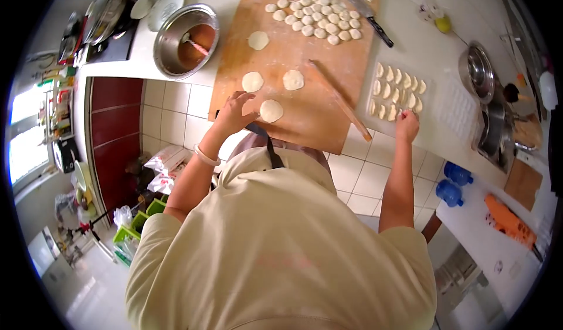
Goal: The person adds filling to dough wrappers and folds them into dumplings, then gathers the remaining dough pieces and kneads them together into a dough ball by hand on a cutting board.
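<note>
My left hand (234, 114) is over the near left edge of the wooden board (316, 104), its fingers apart and holding nothing. Just beyond its fingertips lie flat dough rounds, one (253, 82) ahead and another (271, 111) to the right. A third round (293, 80) and a fourth (258, 40) are farther up the board. My right hand (407, 124) is closed at the near edge of a clear tray (401, 90) with rows of folded dumplings; what its fingers hold, if anything, is too small to make out. A rolling pin (340, 100) lies diagonally between the hands.
Many small dough pieces (319, 16) cover the board's far part, beside a knife (375, 26). On the left stands a metal bowl (171, 47) of reddish filling with a spoon. Metal bowls (478, 72) and a sink (497, 136) are at the right.
</note>
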Tool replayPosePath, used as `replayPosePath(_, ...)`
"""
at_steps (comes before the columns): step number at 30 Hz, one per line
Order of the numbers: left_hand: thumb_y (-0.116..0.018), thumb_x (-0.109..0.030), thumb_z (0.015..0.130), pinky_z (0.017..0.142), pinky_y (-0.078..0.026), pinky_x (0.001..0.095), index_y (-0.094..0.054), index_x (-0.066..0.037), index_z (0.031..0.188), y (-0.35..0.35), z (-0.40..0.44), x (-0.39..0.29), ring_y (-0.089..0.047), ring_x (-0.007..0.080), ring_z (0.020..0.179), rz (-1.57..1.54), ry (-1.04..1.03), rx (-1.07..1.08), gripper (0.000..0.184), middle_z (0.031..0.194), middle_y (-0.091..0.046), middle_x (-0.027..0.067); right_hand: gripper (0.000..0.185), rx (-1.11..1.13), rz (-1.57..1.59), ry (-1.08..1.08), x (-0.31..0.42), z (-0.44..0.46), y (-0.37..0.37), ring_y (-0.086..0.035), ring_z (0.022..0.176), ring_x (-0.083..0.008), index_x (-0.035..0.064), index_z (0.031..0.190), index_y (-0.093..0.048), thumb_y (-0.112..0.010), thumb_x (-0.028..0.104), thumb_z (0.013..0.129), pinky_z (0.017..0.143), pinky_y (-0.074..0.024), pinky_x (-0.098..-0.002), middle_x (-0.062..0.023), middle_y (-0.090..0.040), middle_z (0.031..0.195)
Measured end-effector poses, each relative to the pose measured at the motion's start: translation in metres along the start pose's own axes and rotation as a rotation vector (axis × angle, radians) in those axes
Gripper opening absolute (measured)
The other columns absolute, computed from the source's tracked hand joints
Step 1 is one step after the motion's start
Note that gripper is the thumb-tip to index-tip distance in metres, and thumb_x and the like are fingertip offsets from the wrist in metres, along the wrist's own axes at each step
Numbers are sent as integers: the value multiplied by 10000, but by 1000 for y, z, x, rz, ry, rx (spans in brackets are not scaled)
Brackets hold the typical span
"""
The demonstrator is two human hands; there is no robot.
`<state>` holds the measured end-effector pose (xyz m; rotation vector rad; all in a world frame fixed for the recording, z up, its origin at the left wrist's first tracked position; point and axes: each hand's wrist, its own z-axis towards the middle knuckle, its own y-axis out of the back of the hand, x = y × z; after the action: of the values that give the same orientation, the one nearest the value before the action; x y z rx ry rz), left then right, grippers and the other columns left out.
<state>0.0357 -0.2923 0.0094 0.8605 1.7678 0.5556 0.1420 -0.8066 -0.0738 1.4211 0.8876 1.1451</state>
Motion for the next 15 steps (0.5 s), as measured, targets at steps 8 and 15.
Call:
replayPosePath(8,-719,-164,743,960,-449,434,-534,-71,1244,-9,58,31,-513,387,1174,140,57,-271,542,1259,-529,206,268,161,660,628,222,-43,46,-590,990,-325,41,1103,-651,-627,114,846,865,-481,-418,-141,-628,1021)
replayPosePath(15,-676,-180,733,818,-509,412,-699,-118,1072,-23,87,52,-631,329,871,143,144,-186,346,944,-663,149,298,400,-146,974,337,-68,-10,-528,1144,-320,57,1156,-616,-445,218,973,982,-423,-442,-138,-588,1184)
